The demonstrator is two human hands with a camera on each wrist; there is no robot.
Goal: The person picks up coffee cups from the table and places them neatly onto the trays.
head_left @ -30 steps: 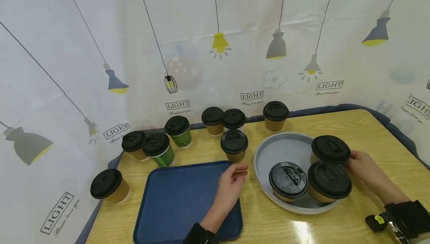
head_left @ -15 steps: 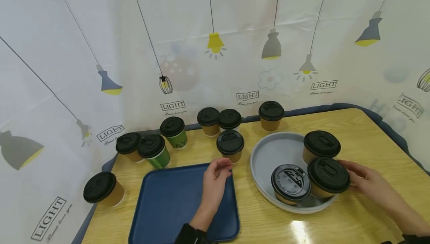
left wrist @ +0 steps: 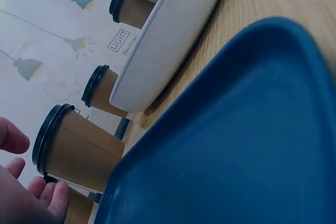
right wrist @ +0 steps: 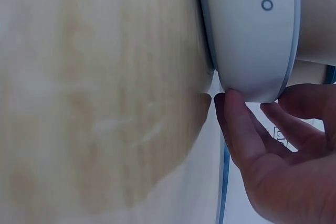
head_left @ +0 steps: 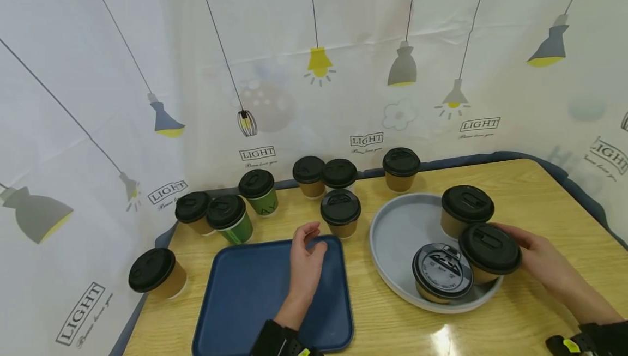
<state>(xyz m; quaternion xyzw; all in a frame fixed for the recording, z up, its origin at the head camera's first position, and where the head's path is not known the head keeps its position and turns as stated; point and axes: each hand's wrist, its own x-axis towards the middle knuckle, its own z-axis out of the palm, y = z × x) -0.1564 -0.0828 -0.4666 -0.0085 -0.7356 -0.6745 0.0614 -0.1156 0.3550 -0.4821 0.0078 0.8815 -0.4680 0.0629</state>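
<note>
My right hand [head_left: 545, 258] is at the right side of a round grey tray [head_left: 399, 230], fingers on its outer wall [right wrist: 257, 51] and thumb at the rim. Three paper coffee cups with black lids stand in it: one at the back [head_left: 467, 204], one nearest my right hand [head_left: 490, 247] and one at the front with a printed lid [head_left: 442, 270]. Above the rectangular blue tray [head_left: 245, 296], my left hand [head_left: 305, 269] has its fingers loosely bent around nothing. A brown lidded cup [head_left: 342, 211] stands just beyond its fingertips.
Brown and green lidded cups [head_left: 259, 191] stand along the back and left of the wooden table [head_left: 387, 329]. A tipped brown cup [head_left: 159, 273] is left of the blue tray. A curtain printed with lamps [head_left: 368, 100] hangs behind the table.
The cups in the round tray have swung counterclockwise around it, with my right hand staying at its right side. My left hand has moved left over the blue tray, its fingers opening somewhat.
</note>
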